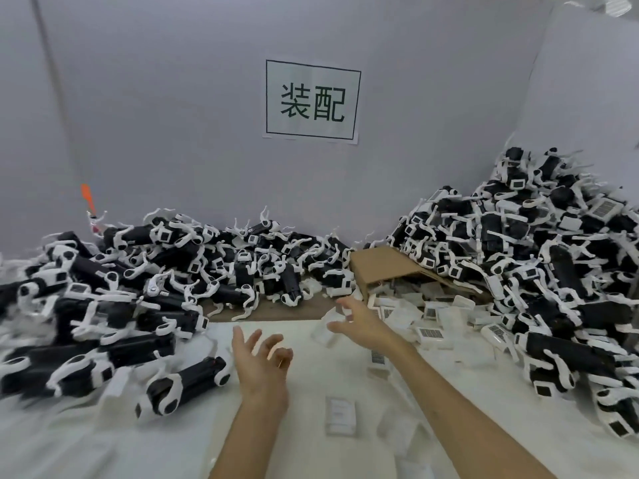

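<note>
Fingers wide, empty: right hand [359, 323] extends to white panels [430, 333] spilled near the far edge of the tabletop [311, 392]; left hand [262, 364] apparently poised to receive

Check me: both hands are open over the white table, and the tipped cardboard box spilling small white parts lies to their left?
No. The head view shows the cardboard box on their right, beyond the right hand. The rest holds: left hand open too, white table, small white parts spilling.

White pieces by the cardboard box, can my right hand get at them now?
Probably yes: the right hand is open just beside the white pieces spilled from the box, and nothing seems to lie between them.
</note>
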`<state>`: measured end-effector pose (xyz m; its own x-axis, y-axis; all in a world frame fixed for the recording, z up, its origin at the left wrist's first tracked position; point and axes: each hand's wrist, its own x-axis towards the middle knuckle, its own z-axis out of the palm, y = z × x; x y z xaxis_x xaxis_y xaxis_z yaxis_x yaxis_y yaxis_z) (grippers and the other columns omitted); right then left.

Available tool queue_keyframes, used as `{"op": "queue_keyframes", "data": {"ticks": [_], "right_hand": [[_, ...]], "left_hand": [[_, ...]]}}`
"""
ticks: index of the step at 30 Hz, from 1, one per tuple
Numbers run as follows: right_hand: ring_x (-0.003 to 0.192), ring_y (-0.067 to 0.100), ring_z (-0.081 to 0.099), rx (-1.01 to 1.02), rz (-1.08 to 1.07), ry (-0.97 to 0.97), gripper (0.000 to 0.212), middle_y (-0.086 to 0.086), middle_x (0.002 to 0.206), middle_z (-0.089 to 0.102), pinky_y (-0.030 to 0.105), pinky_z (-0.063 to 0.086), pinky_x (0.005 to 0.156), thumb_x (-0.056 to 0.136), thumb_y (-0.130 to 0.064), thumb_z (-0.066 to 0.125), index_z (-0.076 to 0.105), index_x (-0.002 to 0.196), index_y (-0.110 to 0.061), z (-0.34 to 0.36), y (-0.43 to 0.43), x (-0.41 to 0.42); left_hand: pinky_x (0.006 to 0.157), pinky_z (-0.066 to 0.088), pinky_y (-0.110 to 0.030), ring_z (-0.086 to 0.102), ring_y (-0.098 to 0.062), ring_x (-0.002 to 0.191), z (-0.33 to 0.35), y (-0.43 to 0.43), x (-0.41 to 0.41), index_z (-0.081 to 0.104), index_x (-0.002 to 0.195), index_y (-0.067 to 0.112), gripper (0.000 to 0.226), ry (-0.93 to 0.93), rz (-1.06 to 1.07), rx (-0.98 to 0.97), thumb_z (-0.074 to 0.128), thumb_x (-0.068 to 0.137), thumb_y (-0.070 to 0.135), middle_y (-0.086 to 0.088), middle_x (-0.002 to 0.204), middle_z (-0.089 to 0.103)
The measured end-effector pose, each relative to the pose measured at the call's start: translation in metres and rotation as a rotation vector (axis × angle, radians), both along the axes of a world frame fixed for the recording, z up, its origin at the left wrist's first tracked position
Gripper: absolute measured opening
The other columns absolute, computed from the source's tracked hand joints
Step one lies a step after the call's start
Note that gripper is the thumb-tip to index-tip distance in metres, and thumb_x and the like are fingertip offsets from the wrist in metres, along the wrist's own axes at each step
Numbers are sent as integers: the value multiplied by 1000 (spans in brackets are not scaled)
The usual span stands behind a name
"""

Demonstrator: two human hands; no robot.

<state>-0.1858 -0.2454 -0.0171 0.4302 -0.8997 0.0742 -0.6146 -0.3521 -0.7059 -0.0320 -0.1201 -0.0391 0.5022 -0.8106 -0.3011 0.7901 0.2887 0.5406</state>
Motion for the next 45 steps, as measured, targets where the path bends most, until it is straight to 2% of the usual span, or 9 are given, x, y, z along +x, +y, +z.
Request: {"op": "queue_keyframes", "data": {"ticks": [3,8,11,15,20,29,36,42,45], "right_hand": [[136,19,40,-38,24,58,80,4,154,34,31,38,104,89,-41,72,30,153,-15,-4,-6,17],[132,24,46,-110,41,129,76,6,147,45,36,44,103,83,-48,76,43,145,-18,5,-34,50],[110,27,61,-116,107,100,40,7,121,63,42,53,85,81,-45,78,61,112,-26,13,-60,71],[138,25,41,-193,99,250,88,7,157,32,42,39,111,84,-55,72,32,152,-16,32,-95,88],[145,23,33,-318,155,398,94,3,164,21,43,34,114,85,-62,66,21,156,-21,55,-141,108],[144,28,36,-340,99,397,108,4,163,23,50,40,108,76,-75,65,15,158,-26,63,-204,173],[144,38,33,-246,-10,365,114,10,162,25,51,38,110,68,-75,72,14,157,-33,59,-251,224],[151,44,11,-89,-62,358,107,13,167,8,58,22,117,82,-58,67,-3,159,-34,45,-247,233],[140,32,37,70,29,103,90,8,151,41,47,35,114,89,-46,64,10,160,-30,40,-228,208]], "left_hand": [[63,47,-30,45,-18,59,5,4,13,53,108,11,49,247,3,-23,49,96,59,-6,85,59],[69,49,-32,55,-22,68,34,-18,13,53,109,10,40,98,-213,45,47,101,48,-7,88,66],[76,48,-33,64,-22,78,69,-46,35,51,114,13,25,-249,-325,124,48,102,35,-6,95,68],[84,46,-36,60,-23,101,108,-95,92,55,122,14,29,-838,-267,283,48,103,34,-7,126,63],[104,36,-53,46,-34,131,92,-136,187,51,136,29,56,-1929,29,832,39,95,65,-8,143,50],[112,30,-59,13,-32,151,18,-181,229,29,154,38,95,-2172,-514,1062,24,77,93,-7,163,24],[95,29,-56,46,-23,126,8,-181,228,50,124,46,83,-2288,-588,884,19,65,95,11,136,54],[94,28,-48,45,-22,121,14,-176,230,50,124,47,73,-2331,-672,808,53,62,84,15,130,55],[79,32,-36,50,-18,111,22,-169,226,57,116,43,65,-2279,-707,765,65,63,80,14,114,61]]}}
